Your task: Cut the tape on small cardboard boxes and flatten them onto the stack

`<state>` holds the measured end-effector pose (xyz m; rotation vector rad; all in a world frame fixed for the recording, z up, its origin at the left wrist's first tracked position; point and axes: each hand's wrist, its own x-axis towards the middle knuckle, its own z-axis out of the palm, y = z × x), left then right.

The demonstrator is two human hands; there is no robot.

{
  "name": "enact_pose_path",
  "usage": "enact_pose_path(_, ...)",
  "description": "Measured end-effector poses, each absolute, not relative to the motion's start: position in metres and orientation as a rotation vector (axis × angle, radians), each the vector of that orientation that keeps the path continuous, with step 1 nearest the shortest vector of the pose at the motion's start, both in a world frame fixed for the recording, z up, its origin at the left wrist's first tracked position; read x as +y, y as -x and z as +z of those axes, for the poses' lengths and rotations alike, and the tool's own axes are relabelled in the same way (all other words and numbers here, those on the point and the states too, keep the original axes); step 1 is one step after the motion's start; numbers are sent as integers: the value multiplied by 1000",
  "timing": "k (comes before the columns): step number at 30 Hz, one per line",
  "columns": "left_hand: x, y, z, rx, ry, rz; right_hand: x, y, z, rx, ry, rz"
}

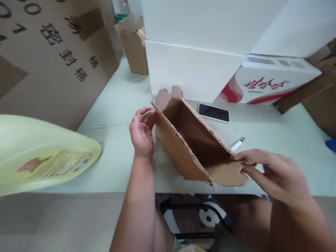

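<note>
A narrow, open-topped cardboard box [181,150] stands on the pale table at a slant, with rough-cut edges and a rounded, notched flap at each end. My right hand [278,171] pinches the near-right flap between thumb and fingers. At the far-left corner of the box is my left hand [144,133], its palm turned inward and fingers loosely curved against the outer wall, thumb apart from them. A utility knife [238,144] with a white handle lies just behind the box, partly hidden by it.
A phone [214,112] lies behind the box. White cartons [183,70] and a printed carton [273,80] stand at the back. A smaller cardboard holder [135,52] is at the rear left. To the left are a large carton [60,70] and a yellow-green bottle [52,154].
</note>
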<state>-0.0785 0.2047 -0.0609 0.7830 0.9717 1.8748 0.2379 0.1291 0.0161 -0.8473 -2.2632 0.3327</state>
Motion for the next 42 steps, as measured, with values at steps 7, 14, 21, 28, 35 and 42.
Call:
enact_pose_path(7, 204, 57, -56, 972, -1057, 1898, 121, -251, -19, -2007, 929, 323)
enact_pose_path(14, 202, 47, -56, 1026, -1410, 1861, 129, -247, -69, -1693, 978, 326)
enact_pose_path(21, 208, 51, -73, 1240, -1439, 1791, 127, -238, -70, -1662, 973, 569)
enact_pose_path(28, 206, 51, -71, 1264, -1492, 1755, 125, -239, -72, -1797, 926, 615)
enact_pose_path(35, 205, 51, -72, 1268, -1497, 1748, 128, -239, -84, -1797, 919, 581)
enact_pose_path(42, 205, 49, -65, 1236, -1658, 1716, 129, -238, -81, -1810, 861, 579)
